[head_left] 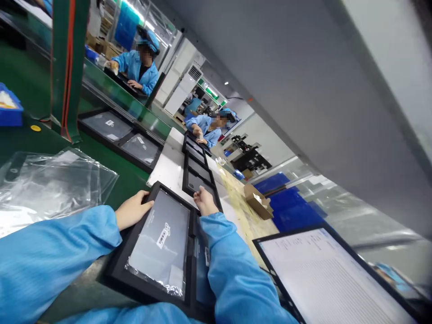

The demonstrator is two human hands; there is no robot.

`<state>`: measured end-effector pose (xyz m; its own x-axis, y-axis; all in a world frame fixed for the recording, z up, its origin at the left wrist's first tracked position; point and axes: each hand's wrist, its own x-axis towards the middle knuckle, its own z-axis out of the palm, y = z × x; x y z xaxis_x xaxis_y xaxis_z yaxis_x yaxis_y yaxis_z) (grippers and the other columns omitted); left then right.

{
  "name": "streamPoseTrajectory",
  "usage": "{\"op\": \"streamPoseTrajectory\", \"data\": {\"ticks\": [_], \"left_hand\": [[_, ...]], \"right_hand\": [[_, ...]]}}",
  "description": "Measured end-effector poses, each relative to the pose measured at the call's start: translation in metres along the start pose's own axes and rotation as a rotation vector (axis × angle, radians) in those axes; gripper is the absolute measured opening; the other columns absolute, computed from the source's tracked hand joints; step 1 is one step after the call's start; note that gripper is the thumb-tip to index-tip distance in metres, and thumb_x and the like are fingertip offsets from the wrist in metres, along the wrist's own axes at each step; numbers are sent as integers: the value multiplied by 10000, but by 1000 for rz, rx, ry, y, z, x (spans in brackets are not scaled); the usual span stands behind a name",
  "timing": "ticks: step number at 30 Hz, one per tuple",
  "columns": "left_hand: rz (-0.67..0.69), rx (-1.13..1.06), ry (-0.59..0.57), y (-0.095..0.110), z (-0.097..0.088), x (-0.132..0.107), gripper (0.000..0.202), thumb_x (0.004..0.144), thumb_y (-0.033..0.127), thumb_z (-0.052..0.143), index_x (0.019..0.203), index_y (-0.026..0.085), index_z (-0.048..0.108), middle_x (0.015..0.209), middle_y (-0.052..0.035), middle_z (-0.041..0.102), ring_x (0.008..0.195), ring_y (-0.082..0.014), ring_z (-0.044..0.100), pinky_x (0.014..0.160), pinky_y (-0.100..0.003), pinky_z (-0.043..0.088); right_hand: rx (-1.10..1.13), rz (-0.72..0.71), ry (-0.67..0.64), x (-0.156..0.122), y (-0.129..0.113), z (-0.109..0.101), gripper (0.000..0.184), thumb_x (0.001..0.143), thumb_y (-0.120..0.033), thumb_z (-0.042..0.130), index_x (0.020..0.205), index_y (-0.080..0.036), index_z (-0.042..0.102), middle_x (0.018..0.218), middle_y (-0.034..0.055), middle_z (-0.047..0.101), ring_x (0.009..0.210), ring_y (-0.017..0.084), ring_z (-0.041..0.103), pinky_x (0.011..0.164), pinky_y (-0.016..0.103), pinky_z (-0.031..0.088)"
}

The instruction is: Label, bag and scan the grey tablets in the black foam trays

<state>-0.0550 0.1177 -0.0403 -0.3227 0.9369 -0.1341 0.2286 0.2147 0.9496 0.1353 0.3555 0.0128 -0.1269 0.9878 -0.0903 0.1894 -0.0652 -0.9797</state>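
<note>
As a row of trays (197, 168) runs far along the tabletop (167, 168), the near tray (116, 270), bearing a bagged panel (162, 243), is gripped at its far edge by the left hand (133, 209) and right hand (205, 201); the step appears to be positioning, and a level two-handed shift is called for.

Clothing: 2 long sleeves in light blue, smooth fabric with a slight sheen.
Left sleeve (50, 256): loose cut, broad soft folds, plain cuff ending at the wrist.
Right sleeve (232, 270): same colour and cut, creased along its length, cuff gathered at the wrist.
Left hand (133, 209) and right hand (205, 202): both bare beyond the cuffs.
</note>
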Motion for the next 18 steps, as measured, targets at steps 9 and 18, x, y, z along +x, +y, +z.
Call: {"op": "streamPoseTrajectory", "data": {"ticks": [9,18], "left_hand": [[6,-12,-4,-5,4,1,649,887,519,476,1431,167,514,1437,-135,611,1306,-304,592,1119,-414,438],[-17,-265,65,-7,2,4,518,831,458,627,1253,158,636,1327,-147,677,1241,-331,624,1125,-449,433]], "right_hand": [[-739,-433,-507,26,-6,169,246,645,-204,883,841,-222,736,971,18,749,995,226,671,965,357,514],[-514,-440,-371,32,-20,201,195,718,-205,775,767,-218,586,766,-30,613,833,177,612,864,338,541]]}}
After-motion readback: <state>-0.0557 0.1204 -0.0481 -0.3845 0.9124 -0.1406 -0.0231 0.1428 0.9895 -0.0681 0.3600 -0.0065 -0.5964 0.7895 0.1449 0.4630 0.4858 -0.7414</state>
